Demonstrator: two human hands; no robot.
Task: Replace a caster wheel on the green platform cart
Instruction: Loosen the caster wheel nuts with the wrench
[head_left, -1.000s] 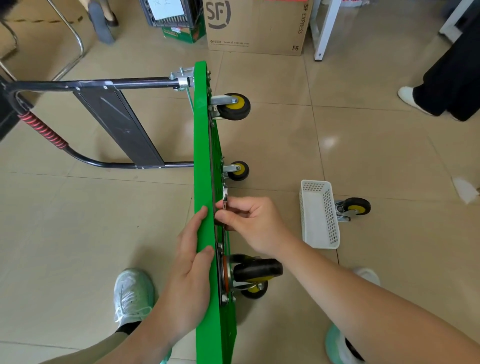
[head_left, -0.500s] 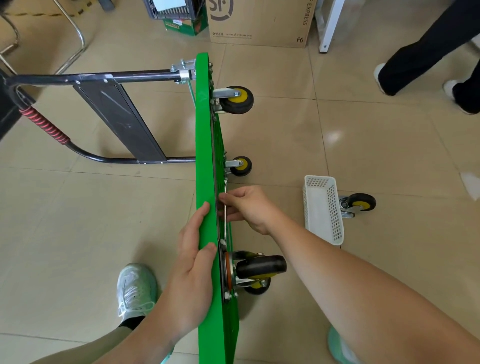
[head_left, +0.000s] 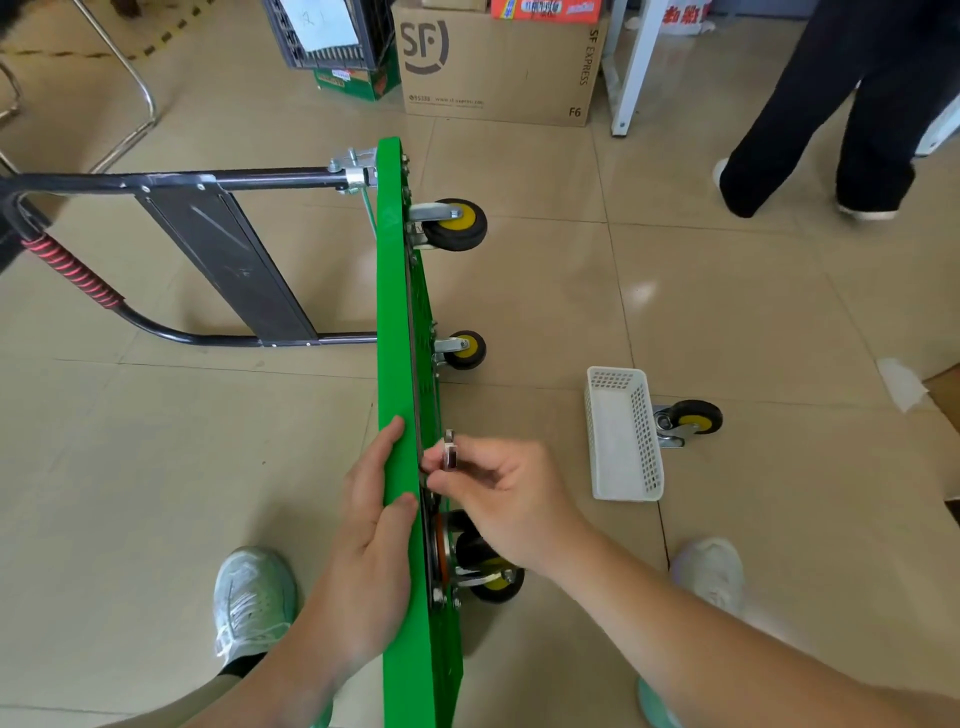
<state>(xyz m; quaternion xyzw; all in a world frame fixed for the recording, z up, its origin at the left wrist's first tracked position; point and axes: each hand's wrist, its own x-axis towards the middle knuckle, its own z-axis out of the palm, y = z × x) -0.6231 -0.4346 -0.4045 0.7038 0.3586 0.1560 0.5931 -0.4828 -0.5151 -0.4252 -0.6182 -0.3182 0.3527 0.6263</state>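
Our left hand (head_left: 374, 525) grips the green cart (head_left: 397, 322), tipped on edge; our right hand (head_left: 498, 493) pinches a small metal tool (head_left: 450, 451) at its underside. A loose caster (head_left: 688, 421) lies just outside the white basket (head_left: 647, 441).

Bare hands (head_left: 374, 525) and forearms (head_left: 727, 654), pale mint mesh sneakers (head_left: 254, 597), dark sock (head_left: 241, 665) at left ankle
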